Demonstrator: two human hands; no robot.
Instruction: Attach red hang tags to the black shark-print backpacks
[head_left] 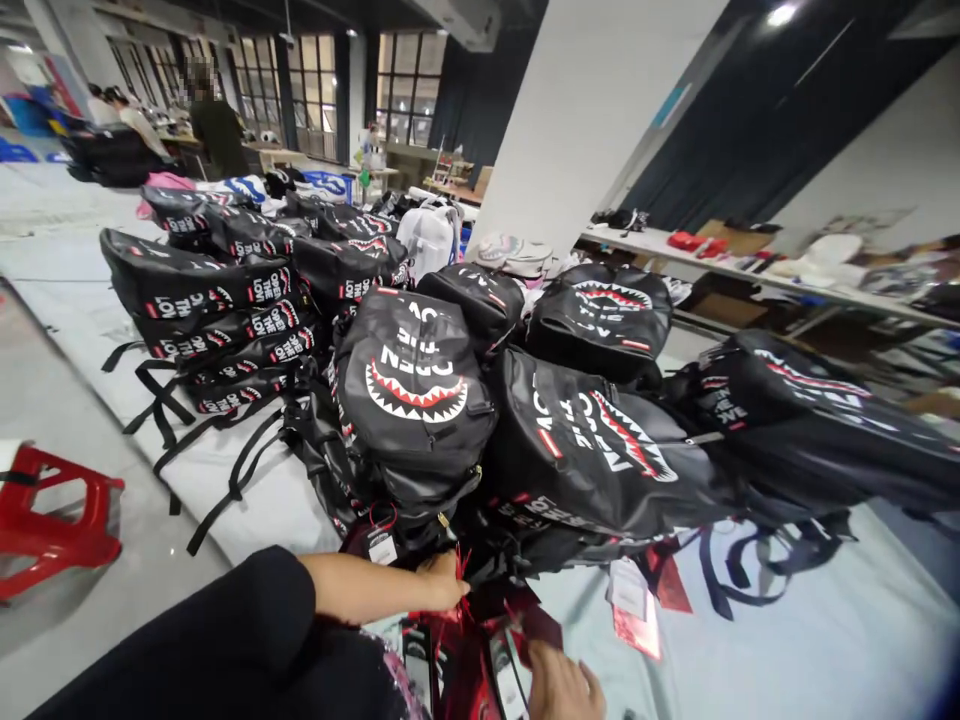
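At the bench's near edge, the left hand [444, 583] pinches red hang tags [480, 640] steady while the right hand [564, 688] hovers half-open beside them.

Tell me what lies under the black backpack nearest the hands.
Under the backpack show red tags and more black bags; the left hand reaches there. The sheet beneath is covered.

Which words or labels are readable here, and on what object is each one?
"OPEN" on the black backpack, above its shark teeth.
"FOR THE LOVE" on the stacked backpacks at left, partly readable.
Hang tags: too small to read.
Other backpack print: tilted and blurred, unreadable.
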